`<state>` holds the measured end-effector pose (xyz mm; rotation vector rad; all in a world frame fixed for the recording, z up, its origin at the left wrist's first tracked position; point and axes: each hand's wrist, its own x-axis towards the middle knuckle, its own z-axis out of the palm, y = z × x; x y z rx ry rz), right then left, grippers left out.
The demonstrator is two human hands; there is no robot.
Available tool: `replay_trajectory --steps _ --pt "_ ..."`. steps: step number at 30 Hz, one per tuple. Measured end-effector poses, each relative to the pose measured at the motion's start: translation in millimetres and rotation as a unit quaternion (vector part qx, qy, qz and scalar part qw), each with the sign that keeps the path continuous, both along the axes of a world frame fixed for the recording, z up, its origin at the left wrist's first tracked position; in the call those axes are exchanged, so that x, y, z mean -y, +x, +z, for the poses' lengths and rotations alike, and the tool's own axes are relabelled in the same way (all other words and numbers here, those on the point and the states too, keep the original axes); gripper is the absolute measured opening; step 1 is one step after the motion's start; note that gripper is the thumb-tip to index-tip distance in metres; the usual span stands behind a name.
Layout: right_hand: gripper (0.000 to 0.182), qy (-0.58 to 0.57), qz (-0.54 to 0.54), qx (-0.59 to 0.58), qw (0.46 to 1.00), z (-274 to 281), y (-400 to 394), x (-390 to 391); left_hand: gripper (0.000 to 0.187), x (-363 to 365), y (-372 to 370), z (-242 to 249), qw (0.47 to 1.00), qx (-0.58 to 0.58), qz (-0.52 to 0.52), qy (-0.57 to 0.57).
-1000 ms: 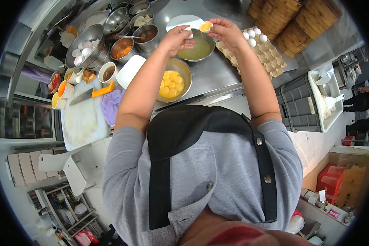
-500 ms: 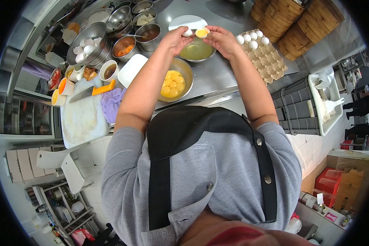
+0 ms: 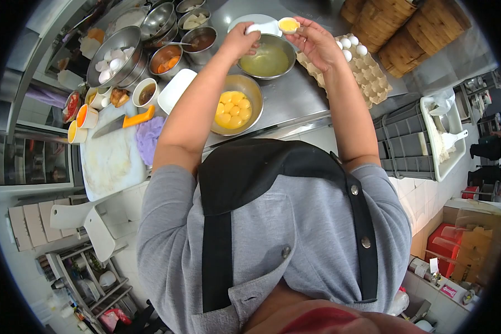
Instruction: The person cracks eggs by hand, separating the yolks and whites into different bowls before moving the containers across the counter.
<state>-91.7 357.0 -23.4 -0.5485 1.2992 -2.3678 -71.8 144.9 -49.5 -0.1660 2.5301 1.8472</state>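
My right hand (image 3: 317, 43) pinches a half eggshell (image 3: 289, 25) with a yellow yolk in it. To its left, my left hand (image 3: 241, 42) is closed on the other, white half eggshell (image 3: 253, 28). Just below and between the hands is a steel bowl of egg white (image 3: 265, 65), clear and yellowish. Nearer my body, a second steel bowl (image 3: 256, 114) holds several whole yolks (image 3: 232, 110). A white plate (image 3: 269, 23) lies behind the hands.
At right, a cardboard egg tray (image 3: 373, 83) carries several white eggs, near bamboo steamers (image 3: 428, 33). At left are a bowl of eggshells (image 3: 114, 64), a white dish (image 3: 175, 92), and an orange-handled knife (image 3: 138, 117) on a cutting board (image 3: 111, 158).
My hands have moved apart. The right hand has shifted right with the yolk-filled shell, and the left has moved slightly left with the other half.
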Motion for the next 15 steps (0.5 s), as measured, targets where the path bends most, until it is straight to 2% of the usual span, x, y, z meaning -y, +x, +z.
replay_trajectory --steps 2,7,9,11,12,13,14,15 --pt "0.036 0.009 0.018 0.014 1.0 -5 9 4 0.05 -2 15 23 0.984 -0.049 -0.02 0.172" --pt "0.034 0.07 0.094 -0.017 0.993 -27 42 24 0.047 18 56 49 0.962 -0.091 -0.018 0.257" --pt "0.033 0.103 0.124 -0.024 0.987 -38 61 35 0.046 29 77 48 0.946 -0.096 -0.057 0.303" --pt "0.033 0.278 0.114 -0.232 0.925 -52 79 47 0.045 38 96 42 0.944 -0.082 -0.04 0.318" --pt "0.038 0.39 0.069 -0.422 0.815 -53 83 50 0.044 43 104 33 0.939 -0.058 -0.059 0.334" --pt "0.038 0.382 0.079 -0.426 0.816 -56 85 52 0.044 49 113 25 0.934 -0.037 -0.075 0.348" --pt "0.04 0.378 0.034 -0.524 0.763 -59 86 55 0.042 53 122 17 0.944 -0.002 -0.068 0.323" --pt "0.042 0.362 -0.014 -0.616 0.699 -60 87 60 0.04 58 131 1 0.935 0.018 -0.074 0.347"
